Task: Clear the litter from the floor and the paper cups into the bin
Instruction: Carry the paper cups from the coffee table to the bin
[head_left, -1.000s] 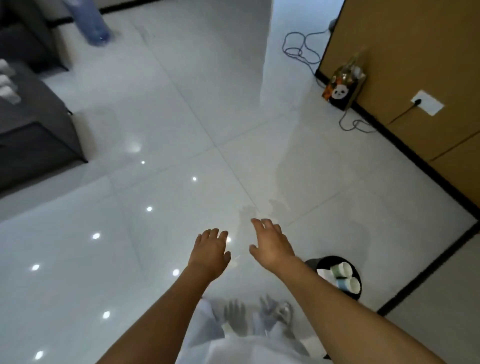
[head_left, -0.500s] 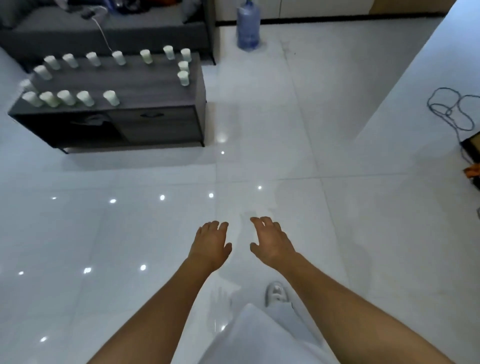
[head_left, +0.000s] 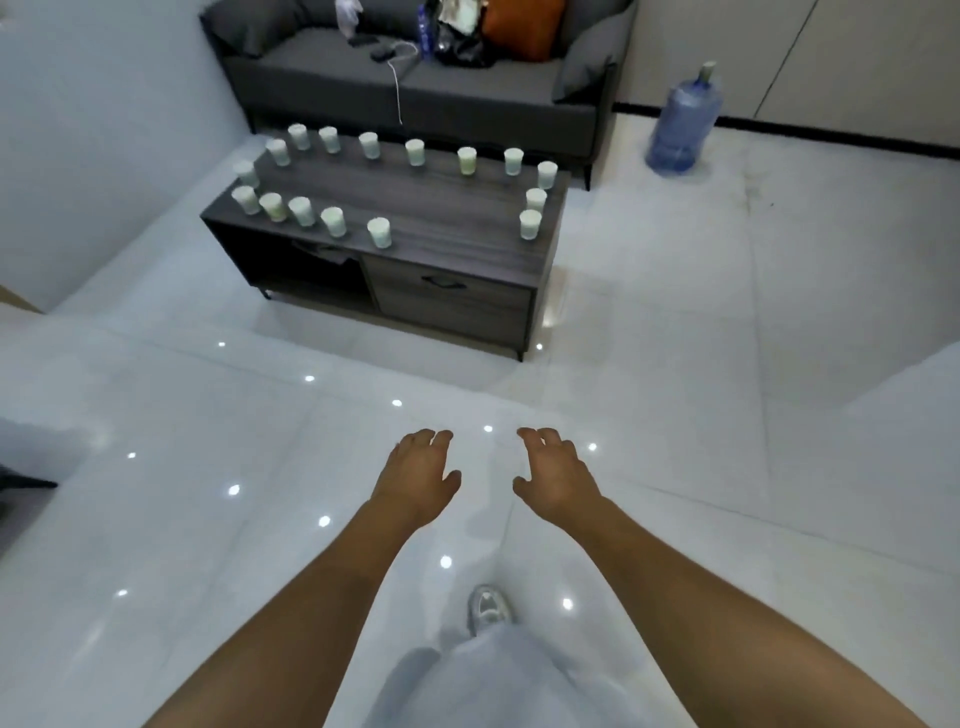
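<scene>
Approach step: left hand (head_left: 418, 475) and right hand (head_left: 556, 475) out front, grip apart, empty; paper cups (head_left: 379, 232) upright on bench (head_left: 447, 218) ahead; bin unseen; next: reach nearest cup

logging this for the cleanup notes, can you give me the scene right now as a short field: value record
left hand: empty, fingers spread, held out over the floor
right hand: empty, fingers spread, apart from the left
paper cups: sixteen upright along the edges of the coffee table
coffee table: dark wood, ahead of the hands, out of arm's reach
sofa: grey, behind the table, cluttered
water jug: blue, on the floor right of the sofa
bin: not in view
floor: glossy white tiles, no litter visible
</scene>
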